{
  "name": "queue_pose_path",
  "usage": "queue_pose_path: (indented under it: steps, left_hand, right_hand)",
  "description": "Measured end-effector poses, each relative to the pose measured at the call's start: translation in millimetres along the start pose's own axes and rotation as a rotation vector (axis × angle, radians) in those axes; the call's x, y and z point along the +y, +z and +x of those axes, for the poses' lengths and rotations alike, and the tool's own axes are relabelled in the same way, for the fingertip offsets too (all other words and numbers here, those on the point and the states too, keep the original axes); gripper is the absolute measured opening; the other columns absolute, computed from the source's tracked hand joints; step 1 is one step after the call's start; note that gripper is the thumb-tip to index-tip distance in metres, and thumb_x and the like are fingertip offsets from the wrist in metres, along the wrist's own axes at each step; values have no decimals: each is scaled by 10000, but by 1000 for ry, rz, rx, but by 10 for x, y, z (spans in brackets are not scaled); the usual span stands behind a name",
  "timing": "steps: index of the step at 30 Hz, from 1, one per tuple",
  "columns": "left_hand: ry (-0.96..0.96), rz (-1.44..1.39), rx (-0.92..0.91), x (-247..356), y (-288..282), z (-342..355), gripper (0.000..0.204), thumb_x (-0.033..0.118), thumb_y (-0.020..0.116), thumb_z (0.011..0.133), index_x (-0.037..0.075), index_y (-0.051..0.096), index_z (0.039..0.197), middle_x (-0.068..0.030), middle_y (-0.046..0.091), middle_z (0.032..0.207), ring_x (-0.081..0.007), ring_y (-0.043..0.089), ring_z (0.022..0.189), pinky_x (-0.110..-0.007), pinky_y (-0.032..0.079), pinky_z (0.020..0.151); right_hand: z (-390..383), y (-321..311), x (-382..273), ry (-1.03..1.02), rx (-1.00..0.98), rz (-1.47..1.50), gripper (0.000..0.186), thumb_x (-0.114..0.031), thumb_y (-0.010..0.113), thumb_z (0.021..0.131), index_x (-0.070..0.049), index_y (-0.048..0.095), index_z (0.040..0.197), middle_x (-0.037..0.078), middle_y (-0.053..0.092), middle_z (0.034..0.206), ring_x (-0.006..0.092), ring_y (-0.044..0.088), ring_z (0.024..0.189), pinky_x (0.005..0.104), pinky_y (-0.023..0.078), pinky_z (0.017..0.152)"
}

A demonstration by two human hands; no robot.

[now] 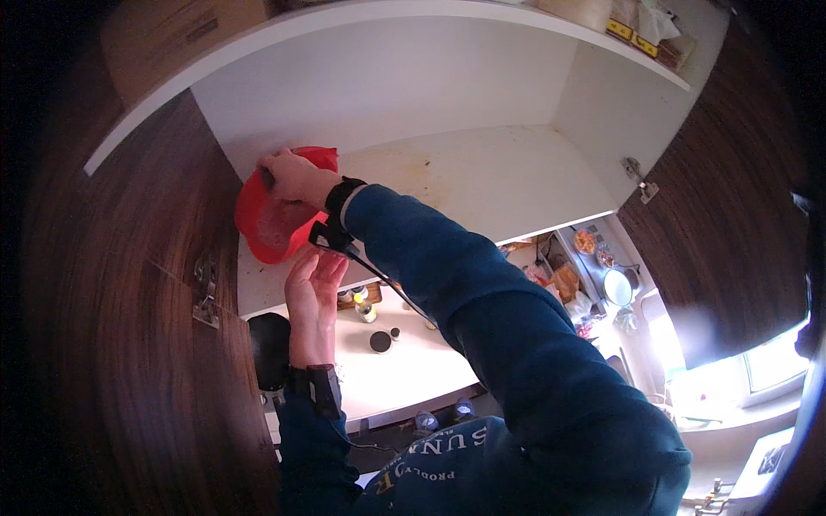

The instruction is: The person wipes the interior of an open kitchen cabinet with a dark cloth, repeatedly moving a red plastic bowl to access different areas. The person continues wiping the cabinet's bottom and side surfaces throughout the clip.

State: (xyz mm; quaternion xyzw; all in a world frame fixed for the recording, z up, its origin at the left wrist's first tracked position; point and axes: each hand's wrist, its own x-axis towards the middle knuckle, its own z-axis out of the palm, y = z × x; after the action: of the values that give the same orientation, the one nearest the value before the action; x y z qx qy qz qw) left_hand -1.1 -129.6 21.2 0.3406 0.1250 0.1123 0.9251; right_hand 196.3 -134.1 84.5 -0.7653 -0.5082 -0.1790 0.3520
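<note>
Up in the upper left of the frame, the fingers of the right hand [297, 176] curl over the far rim of a red plastic bowl [274, 219], clamping it between fingers and palm so that the bowl tips on its edge, its hollow turned toward the camera. That grip looks chosen to steady a light, thin-walled vessel at arm's length, since the reach is overhead and a flat carry would be awkward. Just below it, the left hand [314, 288] is raised palm-up with fingers loosely spread and slack, holding nothing; its fingertips sit at or just under the bowl's lower rim, though whether they touch it I cannot tell. It seems placed there as a support or guard under the tilted bowl.

The bowl is smooth, slightly translucent, rounded and shallow, glowing paler where light passes through its base. It lies at the left end of the white cupboard shelf [482, 172], a matt laminated board marked with brownish stains and scuffs. A black wrist strap [342, 199] with a dangling cable circles the right wrist, and a similar black band [320, 387] the left. Both sleeves are dark blue fleece-like knit.

Dark wood-grain cupboard doors [129, 327] stand open at both sides, with metal hinges. In the lower centre lies a white countertop [404, 361] with small bottles and a dark round lid.
</note>
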Motion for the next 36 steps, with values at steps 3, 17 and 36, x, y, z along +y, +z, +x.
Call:
queue_pose_path:
  steps: [3,17,36]
  left_hand:
    - [28,8,-8,-103,104,53,178,112,493,920,28,560,1063,-153,652,1027,-238,641,966,-411,470,952]
    - [127,-369,7,587,747,556,820,659,306,914,-2,278,1400,-252,346,1389,-376,298,1341,-573,270,1083]
    - [140,-246,-77,775,485,610,822,649,378,895,59,224,1446,-183,266,1480,-361,281,1357,-534,210,1117]
  right_hand:
    - [-16,-48,86,82,-213,-67,552,-141,720,645,-55,566,1168,243,595,1081,401,578,1000,450,474,893]
    - [156,-498,-122,327,-116,288,784,-424,864,528,36,596,1103,204,647,1031,311,617,995,378,481,865]
    - [116,-128,-398,253,-159,-53,412,-371,546,809,4,672,923,238,661,944,386,637,913,468,513,802]
